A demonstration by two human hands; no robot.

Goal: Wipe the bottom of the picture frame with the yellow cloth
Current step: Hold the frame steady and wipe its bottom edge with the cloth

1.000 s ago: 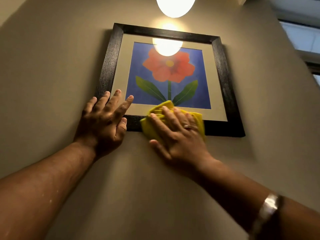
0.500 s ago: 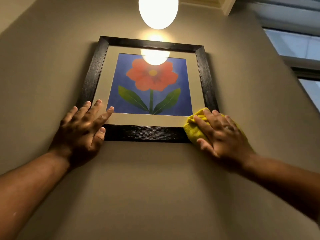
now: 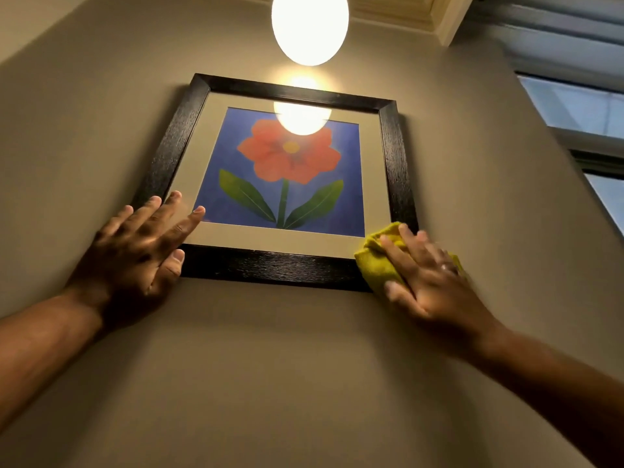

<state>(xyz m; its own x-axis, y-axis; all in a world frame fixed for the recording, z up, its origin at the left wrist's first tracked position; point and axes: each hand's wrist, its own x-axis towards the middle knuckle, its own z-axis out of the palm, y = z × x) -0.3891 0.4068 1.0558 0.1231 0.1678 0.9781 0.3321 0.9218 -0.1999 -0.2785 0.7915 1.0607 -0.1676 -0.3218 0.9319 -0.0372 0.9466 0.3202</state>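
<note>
A black picture frame hangs on the beige wall, holding a red flower on blue with a cream mat. My left hand lies flat over the frame's lower left corner, fingers spread on the mat and wall. My right hand presses the bunched yellow cloth against the lower right corner of the frame. Most of the cloth is hidden under the palm and fingers.
A glowing oval lamp hangs in front of the wall above the frame, and its glare reflects in the glass. A window with a pale frame sits at the upper right. Bare wall spreads below the frame.
My right hand slid the yellow cloth along the bottom rail from left of centre to the lower right corner. The left hand stayed on the lower left corner. The view tilted upward.
</note>
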